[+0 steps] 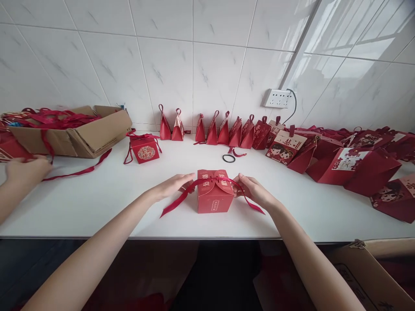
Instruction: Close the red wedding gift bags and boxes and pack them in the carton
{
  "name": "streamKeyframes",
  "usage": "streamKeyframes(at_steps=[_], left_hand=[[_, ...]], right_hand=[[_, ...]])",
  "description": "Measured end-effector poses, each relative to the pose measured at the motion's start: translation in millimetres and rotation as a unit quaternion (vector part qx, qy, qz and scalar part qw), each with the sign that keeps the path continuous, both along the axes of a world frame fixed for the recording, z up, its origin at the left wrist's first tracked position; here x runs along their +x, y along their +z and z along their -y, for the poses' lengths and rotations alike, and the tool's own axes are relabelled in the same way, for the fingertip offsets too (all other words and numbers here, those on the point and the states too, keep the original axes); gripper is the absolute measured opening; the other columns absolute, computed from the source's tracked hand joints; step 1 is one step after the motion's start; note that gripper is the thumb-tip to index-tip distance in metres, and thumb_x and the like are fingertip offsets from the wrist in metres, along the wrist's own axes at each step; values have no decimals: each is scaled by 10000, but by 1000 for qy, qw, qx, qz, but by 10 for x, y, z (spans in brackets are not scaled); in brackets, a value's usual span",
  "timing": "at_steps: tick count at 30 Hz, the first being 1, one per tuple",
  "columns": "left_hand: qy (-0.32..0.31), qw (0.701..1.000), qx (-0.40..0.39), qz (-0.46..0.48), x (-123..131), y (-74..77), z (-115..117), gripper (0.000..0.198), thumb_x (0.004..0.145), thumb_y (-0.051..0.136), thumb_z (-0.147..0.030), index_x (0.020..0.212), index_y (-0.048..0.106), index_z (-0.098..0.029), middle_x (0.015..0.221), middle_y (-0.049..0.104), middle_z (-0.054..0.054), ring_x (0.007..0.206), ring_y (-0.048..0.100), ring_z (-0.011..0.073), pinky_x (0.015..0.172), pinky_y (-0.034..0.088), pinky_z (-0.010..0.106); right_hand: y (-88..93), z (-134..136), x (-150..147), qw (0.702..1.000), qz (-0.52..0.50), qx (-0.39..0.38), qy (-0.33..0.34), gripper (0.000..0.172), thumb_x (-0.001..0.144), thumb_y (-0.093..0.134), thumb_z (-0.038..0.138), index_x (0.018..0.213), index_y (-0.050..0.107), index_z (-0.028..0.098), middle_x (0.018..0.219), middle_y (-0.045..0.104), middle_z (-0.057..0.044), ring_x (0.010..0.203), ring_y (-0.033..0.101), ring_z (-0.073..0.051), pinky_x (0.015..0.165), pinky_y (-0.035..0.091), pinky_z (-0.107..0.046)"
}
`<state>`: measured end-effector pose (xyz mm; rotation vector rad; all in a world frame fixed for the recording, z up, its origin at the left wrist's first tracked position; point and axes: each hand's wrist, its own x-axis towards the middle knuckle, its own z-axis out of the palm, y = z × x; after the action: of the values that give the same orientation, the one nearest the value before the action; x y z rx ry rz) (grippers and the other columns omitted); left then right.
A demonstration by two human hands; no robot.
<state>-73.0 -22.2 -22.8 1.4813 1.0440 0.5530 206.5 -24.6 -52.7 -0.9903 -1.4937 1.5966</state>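
Note:
A red paper gift box [214,201] with gold characters stands upright on the white table in front of me. Its curved top flaps are folded in, and a dark red ribbon [177,204] runs across the top, both tails hanging loose to the sides. My left hand [173,185] is at the box's left side, fingers reaching to its edge behind the ribbon. On the opposite side, my right hand [252,188] has its fingers bent against the box, the thumb near the ribbon. The box sits between both hands; the fingertips are partly hidden.
At left, another person's hand [27,170] holds a red box [13,144] beside a cardboard carton [94,131] of ribbons. A ribbon-tied box [144,149] stands nearby. Several handled boxes [223,131] line the wall; more [353,166] crowd the right. A black ring [228,158] lies mid-table.

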Motion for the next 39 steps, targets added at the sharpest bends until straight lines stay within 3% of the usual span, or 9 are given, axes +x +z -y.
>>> streamKeyframes(at_steps=[3, 14, 18, 22, 25, 29, 32, 34, 39], left_hand=[[-23, 1000, 0, 3, 50, 25, 6, 421, 786, 527, -558, 772, 645, -154, 828, 642, 69, 784, 572, 194, 769, 413, 310], [28, 989, 50, 136, 143, -167, 106, 304, 777, 595, -432, 664, 541, -155, 695, 543, 17, 656, 496, 128, 640, 381, 261], [61, 987, 44, 144, 194, -113, 149, 315, 739, 622, -423, 614, 502, -160, 662, 525, 4, 643, 493, 128, 638, 379, 267], [52, 985, 23, 161, 258, -119, 110, 305, 722, 641, -401, 599, 505, -158, 650, 541, -10, 637, 504, 120, 654, 384, 269], [52, 983, 11, 176, 321, -173, 84, 276, 704, 656, -393, 617, 537, -160, 641, 546, -18, 615, 499, 108, 641, 380, 261], [66, 986, 5, 152, 361, -187, 156, 243, 704, 631, -356, 573, 530, -179, 529, 480, -26, 495, 433, 94, 529, 331, 267], [59, 992, 5, 109, 319, -104, 201, 216, 712, 626, -304, 544, 549, -192, 518, 484, -7, 465, 416, 99, 485, 304, 280], [53, 994, 22, 94, 276, 2, 240, 210, 739, 604, -313, 565, 556, -207, 580, 514, -3, 464, 390, 91, 485, 305, 282], [-8, 988, 121, -91, 217, 360, 382, 254, 807, 502, -335, 597, 509, -193, 632, 526, -2, 515, 437, 99, 515, 336, 262]], right_hand=[[85, -4, -66, 999, 19, 28, 5, 390, 789, 579, 524, 657, 509, 163, 623, 512, 18, 597, 496, -104, 655, 400, -283], [139, 25, 14, 993, 85, 78, 8, 341, 757, 623, 475, 630, 538, 171, 605, 486, 28, 600, 429, -101, 623, 332, -263], [334, 111, -18, 986, 99, 136, -15, 330, 748, 630, 487, 634, 600, 179, 898, 584, -48, 806, 525, -161, 716, 387, -290], [538, 155, -179, 985, 56, 166, 1, 325, 744, 641, 487, 627, 618, 184, 1248, 532, -90, 1089, 521, -253, 834, 418, -346], [593, 140, -386, 977, 79, 196, 5, 325, 771, 599, 496, 672, 627, 188, 1043, 655, -93, 938, 603, -232, 795, 442, -342], [494, 168, -574, 937, 199, 271, -91, 338, 779, 533, 502, 678, 648, 201, 739, 694, -64, 708, 628, -217, 686, 462, -316], [322, 119, -568, 915, 235, 280, -169, 332, 710, 564, 543, 678, 680, 233, 747, 719, -64, 666, 644, -243, 590, 474, -309], [238, 86, -541, 913, 235, 288, -170, 324, 685, 578, 553, 700, 691, 249, 772, 722, -58, 660, 649, -243, 548, 475, -300], [304, 269, -532, 909, 226, 311, -160, 279, 754, 513, 443, 836, 671, 228, 897, 703, -74, 759, 652, -232, 652, 495, -313]])
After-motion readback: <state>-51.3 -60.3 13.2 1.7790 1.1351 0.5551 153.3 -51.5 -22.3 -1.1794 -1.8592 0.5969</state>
